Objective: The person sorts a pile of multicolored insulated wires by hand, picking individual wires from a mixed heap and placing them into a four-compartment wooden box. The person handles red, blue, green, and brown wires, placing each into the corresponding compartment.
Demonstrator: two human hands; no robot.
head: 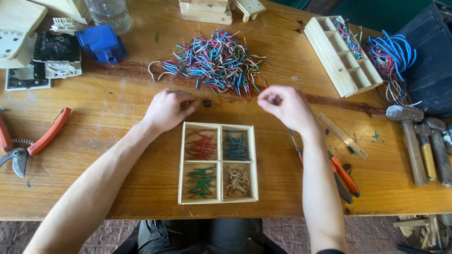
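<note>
Your left hand (167, 109) rests knuckles-up on the worn wooden tabletop (108, 136), fingers curled under into a loose fist; whether it pinches anything cannot be told. Your right hand (285, 106) hovers level with it, fingers bunched together at the tips, and again no wire piece shows clearly between them.

Just beyond both hands, between them and the far edge, lies the loose heap of short cut wire pieces in red, blue, green and white (216, 63). Its near fringe comes close to your right fingertips.

Just beneath your hands, nearer to your body, sits the square pale-wood sorting tray with four compartments (218, 162). It holds red pieces in the far cell on your left hand's side, blue ones in the far cell on the right, green ones near left, and pale beige ones near right.

Under your right forearm lie orange-handled pliers (343, 176). Farther out past your right hand are two hammers (414, 141) and a long pale-wood divided box (341, 56). Well out from your left hand lie red-handled cutters (33, 141).
</note>
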